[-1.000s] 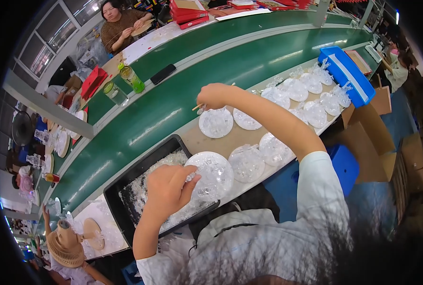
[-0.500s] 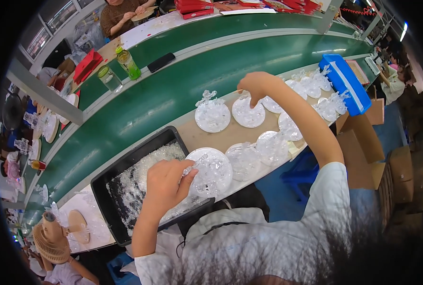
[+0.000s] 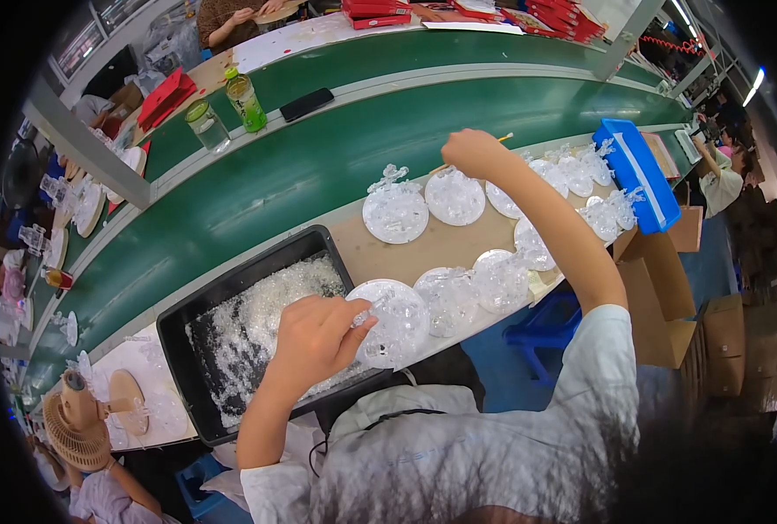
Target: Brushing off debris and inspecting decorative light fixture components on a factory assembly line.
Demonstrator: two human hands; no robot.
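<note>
Above the black tray's right end, my left hand (image 3: 314, 339) pinches the rim of a white round disc (image 3: 397, 325) that carries clear, glittering plastic pieces. The disc is slightly tilted; the thumb and fingers are closed at its left edge. My right hand (image 3: 474, 155) is a closed fist around a thin light stick (image 3: 507, 137), whose two ends stick out on either side of it. Just below that fist lies another white disc (image 3: 455, 199) with clear pieces. To its left lies a disc with a clear figure (image 3: 394, 210) rising from its far edge.
A black tray (image 3: 172, 349) of loose clear bits stands at left. Several similar discs line the board toward a blue bin (image 3: 642, 170). Beyond the green belt (image 3: 318, 157) stand a green bottle (image 3: 246, 105), a clear jar (image 3: 207, 127) and a black phone (image 3: 307, 105). Cardboard boxes (image 3: 655, 288) are at right.
My right hand has lifted off the disc's far edge and turned over, and the stick now shows past it. My left hand keeps its pinch on the disc. The view has shifted slightly.
</note>
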